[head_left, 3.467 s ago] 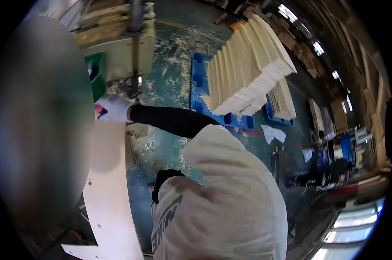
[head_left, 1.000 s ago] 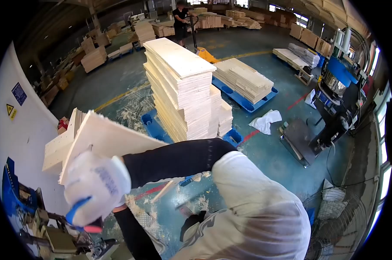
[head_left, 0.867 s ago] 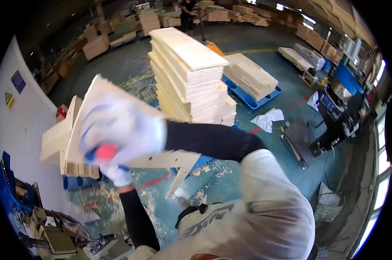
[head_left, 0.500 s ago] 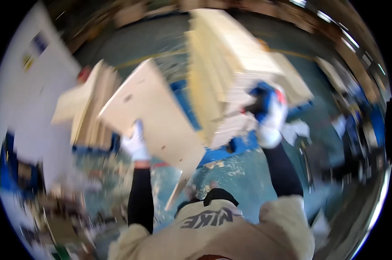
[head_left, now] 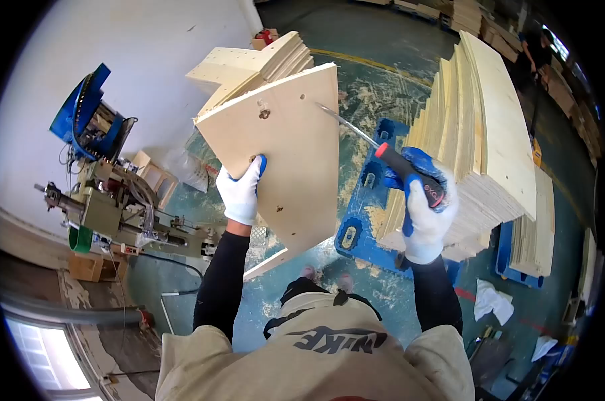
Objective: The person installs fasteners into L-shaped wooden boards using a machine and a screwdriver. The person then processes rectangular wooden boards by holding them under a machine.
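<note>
My left hand (head_left: 241, 194), in a white glove with blue fingertips, grips a pale plywood panel (head_left: 295, 154) by its left side, thumb on the face. The panel stands tilted in front of me, with several small holes and dark knots in it. In my right hand (head_left: 428, 207), gloved the same way, is a screwdriver (head_left: 409, 172) with a black and red handle. Its long metal shaft points up and left, and the tip overlaps the panel's face near a small hole at the upper right.
A tall stack of plywood panels (head_left: 503, 127) rises from a blue plastic pallet (head_left: 366, 230) on my right. Another stack (head_left: 249, 63) stands behind the held panel. A machine (head_left: 125, 214) is at the left by the wall. A person (head_left: 537, 53) stands far back at the right.
My view has swung left, bringing the machine in. My right hand, blurred near the stack before, now shows the screwdriver pointed at the panel. My left hand keeps its hold on the panel.
</note>
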The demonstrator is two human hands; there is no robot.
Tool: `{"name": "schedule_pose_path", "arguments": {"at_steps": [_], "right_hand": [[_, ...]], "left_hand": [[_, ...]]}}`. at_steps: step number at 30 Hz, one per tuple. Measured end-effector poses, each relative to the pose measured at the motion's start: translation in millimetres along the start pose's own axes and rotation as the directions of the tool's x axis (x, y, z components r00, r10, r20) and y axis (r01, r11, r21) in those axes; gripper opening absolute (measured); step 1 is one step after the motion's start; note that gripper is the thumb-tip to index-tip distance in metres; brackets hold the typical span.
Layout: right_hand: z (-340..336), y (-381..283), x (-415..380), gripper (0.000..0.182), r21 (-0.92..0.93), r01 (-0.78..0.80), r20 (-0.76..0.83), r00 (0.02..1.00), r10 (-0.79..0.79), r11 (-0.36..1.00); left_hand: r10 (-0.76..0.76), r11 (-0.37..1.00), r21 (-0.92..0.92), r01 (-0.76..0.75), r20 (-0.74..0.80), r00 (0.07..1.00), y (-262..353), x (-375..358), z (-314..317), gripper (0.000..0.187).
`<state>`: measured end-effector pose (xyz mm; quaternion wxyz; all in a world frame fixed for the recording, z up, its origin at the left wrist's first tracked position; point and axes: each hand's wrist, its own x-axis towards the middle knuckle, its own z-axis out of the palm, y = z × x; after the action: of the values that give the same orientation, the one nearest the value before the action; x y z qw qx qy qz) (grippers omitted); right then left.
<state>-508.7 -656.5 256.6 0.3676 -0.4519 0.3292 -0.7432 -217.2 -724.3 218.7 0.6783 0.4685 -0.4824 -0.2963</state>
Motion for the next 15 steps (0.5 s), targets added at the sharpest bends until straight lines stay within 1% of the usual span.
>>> {"name": "schedule_pose_path", "arguments": {"at_steps": [1, 2, 4, 5, 7, 8, 9, 11, 12, 13, 15], "right_hand": [[0.1, -0.7, 2.6, 0.038, 0.013, -0.016, 0.043, 0.999, 0.015, 1.000], [1.2, -0.2, 4.5, 0.044, -0.060, -0.034, 0.041, 0.998, 0.037, 0.998], [-7.9, 7.2, 2.8, 0.039, -0.134, 0.146, -0.007, 0.989, -0.148, 0.980], [-6.0, 14.4, 9.8, 0.036, -0.144, 0.238, 0.004, 0.971, -0.240, 0.960], [-9.8, 9.9, 21.8, 0.043, -0.033, 0.249, -0.088, 0.964, -0.251, 0.968], [-22.0, 10.5, 27.7, 0.045, -0.070, 0.259, -0.092, 0.960, -0.265, 0.963], [-33.7, 14.5, 39.9, 0.048, -0.103, 0.288, -0.118, 0.947, -0.299, 0.952], [-48.3, 19.2, 53.9, 0.050, -0.163, 0.196, -0.028, 0.979, -0.203, 0.967], [-46.4, 27.1, 55.1, 0.051, -0.145, 0.144, -0.011, 0.989, -0.147, 0.979], [-34.8, 32.4, 52.5, 0.047, -0.132, 0.092, 0.000, 0.996, -0.093, 0.987], [-16.5, 52.2, 47.9, 0.041, -0.171, -0.016, 0.064, 0.998, 0.027, 0.985]], "left_hand": [[0.000, 1.000, 0.001, 0.000, -0.008, 1.000, 4.3, -1.6, -0.7, 0.024], [0.030, 0.999, -0.011, -0.030, -0.023, 0.999, -1.6, -5.1, -3.8, 0.024], [0.037, 0.999, 0.039, -0.036, -0.016, 0.999, 5.6, -17.2, -2.5, 0.024], [0.055, 0.996, 0.072, -0.052, -0.051, 0.997, 10.8, -19.0, -8.9, 0.024], [0.035, 0.992, 0.123, -0.027, -0.062, 0.997, 12.3, -28.8, -27.0, 0.026], [-0.068, 0.997, -0.037, 0.065, -0.076, 0.995, 15.2, -38.5, -35.1, 0.027], [-0.064, 0.997, -0.047, 0.060, -0.095, 0.993, 17.5, -41.1, -43.0, 0.028], [-0.064, 0.997, -0.061, 0.055, -0.145, 0.987, 23.1, -59.7, -69.3, 0.028], [-0.070, 0.995, -0.079, 0.057, -0.169, 0.983, 26.1, -68.8, -82.5, 0.029], [-0.014, 0.999, 0.037, 0.020, -0.173, 0.985, 29.5, -78.4, -98.5, 0.029], [-0.036, 0.999, -0.003, 0.036, -0.203, 0.978, 39.0, -96.0, -117.2, 0.029]]}}
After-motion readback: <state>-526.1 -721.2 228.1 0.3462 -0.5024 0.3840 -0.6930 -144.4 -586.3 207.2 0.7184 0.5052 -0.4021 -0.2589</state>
